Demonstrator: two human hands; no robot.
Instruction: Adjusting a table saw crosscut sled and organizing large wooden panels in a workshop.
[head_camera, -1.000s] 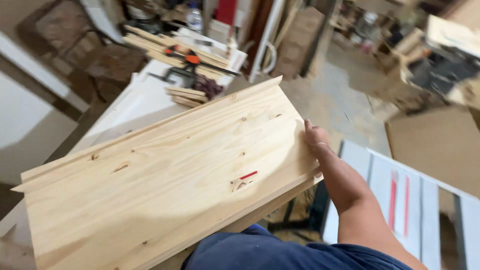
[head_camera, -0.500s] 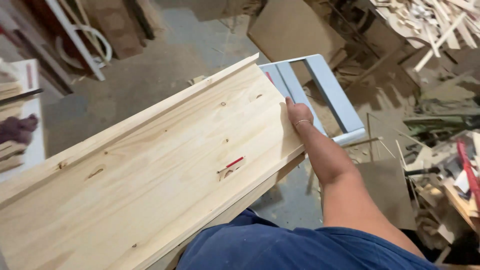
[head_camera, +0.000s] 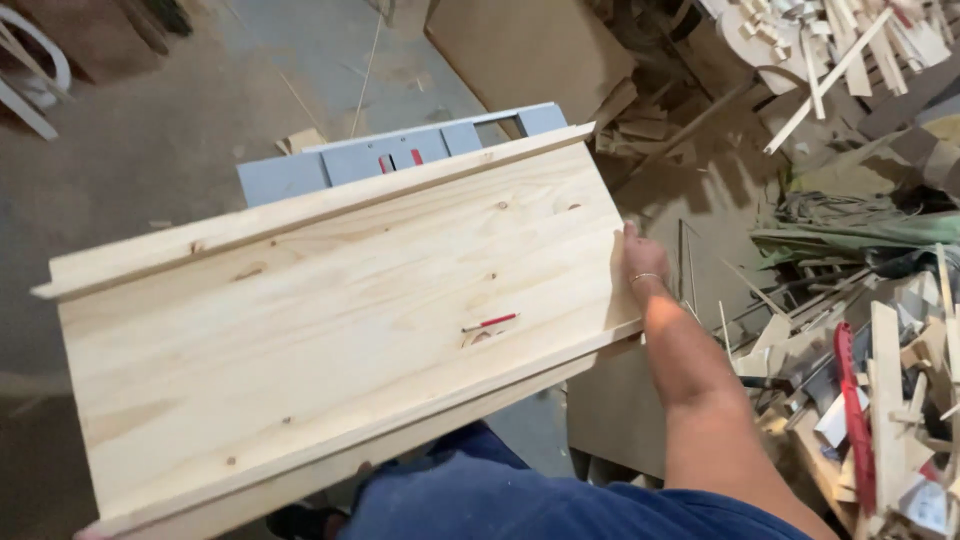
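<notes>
Currently: pale knotty pine board w/ edge strips (head_camera: 340, 320), carried flat; right hand (head_camera: 640, 268) grips 3 o'clock edge, steadying; left hand mostly hidden, prob. gripping underneath.

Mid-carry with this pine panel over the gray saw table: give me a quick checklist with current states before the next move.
1. Right hand on the end of the pine panel: ok, fingers wrapped on the edge.
2. Left hand grip: cannot tell, only a sliver shows at the panel's lower corner.
3. Panel level: not ok, it sits tilted.
4. Saw table top bare where visible: ok; the rest is hidden by the panel.
5. Floor to the right: not ok, scrap wood pile lies close.
6. Footing: cannot tell, feet hidden.
</notes>
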